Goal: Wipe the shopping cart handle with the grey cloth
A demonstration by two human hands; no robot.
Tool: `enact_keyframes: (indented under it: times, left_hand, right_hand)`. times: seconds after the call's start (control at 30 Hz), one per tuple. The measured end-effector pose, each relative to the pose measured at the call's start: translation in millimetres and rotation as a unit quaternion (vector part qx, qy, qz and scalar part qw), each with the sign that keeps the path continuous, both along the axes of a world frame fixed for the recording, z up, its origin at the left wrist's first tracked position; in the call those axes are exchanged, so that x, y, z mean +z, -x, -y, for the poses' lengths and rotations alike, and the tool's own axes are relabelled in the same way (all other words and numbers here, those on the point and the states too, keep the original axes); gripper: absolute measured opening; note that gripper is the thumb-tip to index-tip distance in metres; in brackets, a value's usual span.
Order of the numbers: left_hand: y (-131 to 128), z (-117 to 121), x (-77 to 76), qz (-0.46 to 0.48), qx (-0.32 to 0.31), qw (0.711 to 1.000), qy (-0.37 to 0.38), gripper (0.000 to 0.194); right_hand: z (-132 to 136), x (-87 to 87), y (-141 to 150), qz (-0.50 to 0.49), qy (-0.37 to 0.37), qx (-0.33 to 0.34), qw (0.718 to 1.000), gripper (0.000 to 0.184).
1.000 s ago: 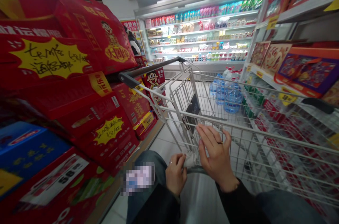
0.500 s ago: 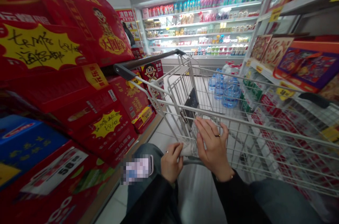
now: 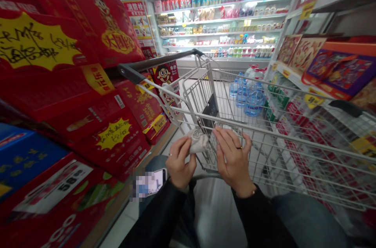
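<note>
A wire shopping cart (image 3: 282, 150) lies tipped on its side in a shop aisle in front of me. My left hand (image 3: 178, 162) is closed on a crumpled white cloth (image 3: 197, 141) pressed against the cart's wire near its corner. My right hand (image 3: 233, 158), with a ring on one finger, lies flat with fingers stretched on the wire grid beside the cloth. The cart's dark handle bar (image 3: 152, 64) sticks up to the left. A phone (image 3: 149, 183) rests on my left knee.
Stacked red gift boxes (image 3: 70, 83) with yellow price stickers crowd the left side. Shelves of boxed goods (image 3: 326, 68) line the right. Large water bottles (image 3: 249, 93) stand on the floor beyond the cart. A lit chiller (image 3: 223, 25) closes the far end.
My left hand has lifted the cloth from the cart's lower corner up onto the wire. My right hand has shifted slightly upward on the grid. The view has drifted down and left.
</note>
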State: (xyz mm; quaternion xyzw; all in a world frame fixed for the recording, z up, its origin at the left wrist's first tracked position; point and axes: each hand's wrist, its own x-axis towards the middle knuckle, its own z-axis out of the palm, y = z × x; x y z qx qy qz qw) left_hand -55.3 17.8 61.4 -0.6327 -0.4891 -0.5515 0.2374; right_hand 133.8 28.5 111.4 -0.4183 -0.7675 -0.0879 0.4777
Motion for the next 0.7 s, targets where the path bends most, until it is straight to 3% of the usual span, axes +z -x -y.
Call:
enact_keyframes:
  times: [0.17, 0.23, 0.3, 0.43, 0.5, 0.57, 0.7]
  left_hand:
    - [-17, 4, -48.4, -0.058, -0.048, 0.994, 0.078, 0.044]
    - [-18, 8, -55.5, -0.066, -0.059, 0.991, 0.102, 0.044]
    - [-12, 10, -41.7, -0.057, -0.057, 0.993, 0.086, 0.045]
    - [5, -1, 19.0, -0.024, 0.002, 0.999, -0.031, 0.053]
    - [7, -7, 36.3, -0.027, 0.015, 0.998, -0.048, 0.054]
    - [2, -8, 32.7, -0.040, 0.008, 0.998, -0.039, 0.051]
    - [-13, 2, -6.4, -0.079, -0.026, 0.996, 0.035, 0.043]
  right_hand:
    - [1, -0.4, 0, 0.012, 0.005, -0.004, 1.000, 0.049]
    - [1, 0.0, 0, 0.016, 0.006, -0.004, 1.000, 0.049]
    - [1, 0.7, -1, 0.016, 0.005, -0.004, 1.000, 0.049]
    - [1, 2.2, 0, 0.008, -0.003, -0.008, 1.000, 0.050]
    - [1, 2.6, 1, 0.004, -0.003, -0.010, 1.000, 0.050]
    - [1, 2.7, 1, 0.001, -0.003, -0.010, 1.000, 0.048]
    - [2, 2.6, 1, 0.005, 0.001, -0.007, 1.000, 0.046]
